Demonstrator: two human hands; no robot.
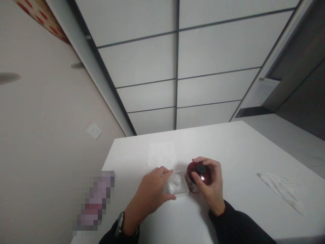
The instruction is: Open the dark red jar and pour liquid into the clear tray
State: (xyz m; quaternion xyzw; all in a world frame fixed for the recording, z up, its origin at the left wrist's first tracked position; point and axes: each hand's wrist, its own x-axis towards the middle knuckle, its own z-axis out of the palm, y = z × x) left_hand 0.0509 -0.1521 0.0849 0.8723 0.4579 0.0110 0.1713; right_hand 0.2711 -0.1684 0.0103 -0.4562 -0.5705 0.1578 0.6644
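Observation:
My left hand (149, 193) grips the left side of a small clear plastic box (177, 183) with something white inside, resting on the white table (236, 149). My right hand (210, 184) is wrapped round a dark red rounded bottle (196, 171) with a black cap, standing just right of the box. Its thumb lies across the front of the bottle and the fingers curl over the top. Both wrists wear dark sleeves, and a watch shows on the left wrist.
A white paper sheet (161, 154) lies flat behind the box. A crumpled clear or white wrapper (281, 191) lies at the right of the table. The table's left edge runs along a beige wall with a socket (94, 131).

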